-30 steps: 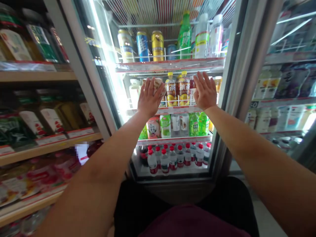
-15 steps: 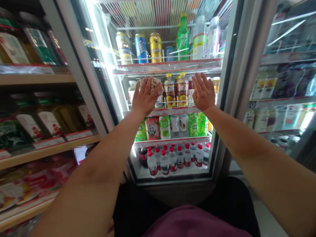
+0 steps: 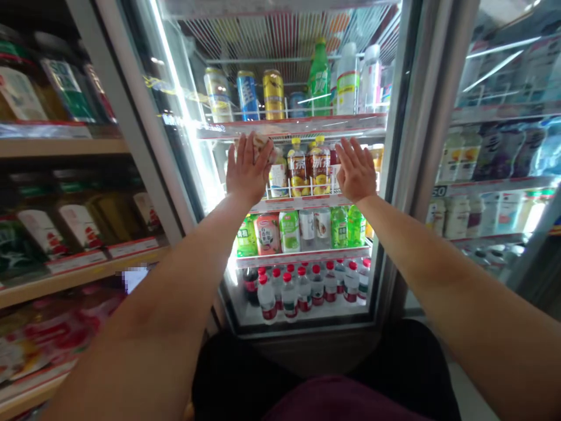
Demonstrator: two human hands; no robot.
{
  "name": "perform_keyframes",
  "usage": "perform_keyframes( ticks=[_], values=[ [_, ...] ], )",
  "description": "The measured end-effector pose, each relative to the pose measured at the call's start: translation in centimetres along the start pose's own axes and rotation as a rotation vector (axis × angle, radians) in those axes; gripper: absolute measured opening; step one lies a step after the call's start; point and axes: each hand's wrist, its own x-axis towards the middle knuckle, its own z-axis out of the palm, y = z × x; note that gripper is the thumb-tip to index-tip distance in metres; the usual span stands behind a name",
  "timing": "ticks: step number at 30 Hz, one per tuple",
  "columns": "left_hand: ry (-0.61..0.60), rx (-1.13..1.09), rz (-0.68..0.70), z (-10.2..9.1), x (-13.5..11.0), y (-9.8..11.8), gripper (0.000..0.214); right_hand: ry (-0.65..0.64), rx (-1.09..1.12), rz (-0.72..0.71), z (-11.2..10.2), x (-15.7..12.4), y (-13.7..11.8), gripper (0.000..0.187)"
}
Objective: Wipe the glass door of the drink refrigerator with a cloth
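My left hand lies spread over a crumpled, pale patterned cloth, pressing it against the cooler's glass door. Part of the cloth shows above and beside the fingers; the rest is hidden under them. My right hand is flat with fingers apart and appears to rest on the glass, holding nothing. Between both hands, behind the glass, stand brown tea bottles with yellow caps and a white-labelled container.
Cans and a green bottle fill the upper cooler shelf. Red-capped water bottles stand at the bottom. At left is a wooden shelf of bottles. A metal door frame divides this cooler from another at right.
My left hand has slid slightly left and up across the glass with the cloth. The right hand keeps its place on the glass. The view has tilted up a little.
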Motion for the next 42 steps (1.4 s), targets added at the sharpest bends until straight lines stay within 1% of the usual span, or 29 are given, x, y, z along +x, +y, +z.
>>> perform_keyframes(
  ticks=[3,7,9,13,17,20,23,26,28,31,33,36,39,42],
  values=[
    [0.04,-0.017,-0.017,0.4,-0.6,0.2,0.061,-0.004,0.004,-0.005,0.1,-0.1,0.1,0.069],
    [-0.019,0.004,0.001,0.7,-2.2,0.9,0.056,0.007,0.012,-0.008,0.3,-0.2,0.2,0.068],
    [-0.04,0.024,0.001,0.3,-2.0,0.5,0.055,0.014,0.013,-0.011,0.4,-0.2,0.3,0.068],
    [-0.025,0.067,-0.053,-0.5,-1.1,-0.5,0.06,0.004,0.03,-0.01,0.5,-0.1,0.4,0.069],
    [-0.038,0.082,-0.071,-0.3,-2.4,-0.1,0.061,0.015,0.022,-0.021,0.9,-0.1,0.6,0.067],
    [-0.078,0.103,-0.065,-0.3,-3.2,-0.1,0.06,0.034,0.012,-0.027,1.0,-0.2,0.7,0.066],
    [-0.093,0.131,-0.074,-0.7,-2.4,-1.0,0.062,0.034,0.005,-0.03,0.9,-0.2,0.6,0.066],
    [-0.061,0.132,-0.118,-0.9,-1.7,-1.7,0.065,0.019,0.013,-0.024,0.6,-0.2,0.5,0.067],
    [-0.059,0.125,-0.146,-0.6,-2.2,-1.6,0.067,0.007,0.026,-0.016,0.5,-0.2,0.4,0.069],
    [-0.097,0.112,-0.156,-0.2,-3.9,-0.6,0.069,-0.021,0.042,-0.013,0.5,-0.1,0.5,0.072],
    [-0.126,0.106,-0.146,-0.3,-4.8,-0.2,0.067,-0.037,0.047,-0.014,0.5,-0.1,0.7,0.073],
    [-0.156,0.112,-0.14,-1.0,-4.6,-0.4,0.065,-0.039,0.044,-0.016,0.5,-0.1,0.8,0.075],
    [-0.121,0.119,-0.198,-1.6,-3.8,-1.0,0.068,-0.034,0.032,-0.019,0.5,0.0,0.8,0.074],
    [-0.071,0.096,-0.236,-1.5,-4.0,-1.1,0.069,-0.028,0.025,-0.019,0.5,-0.1,0.7,0.074]
  ],
)
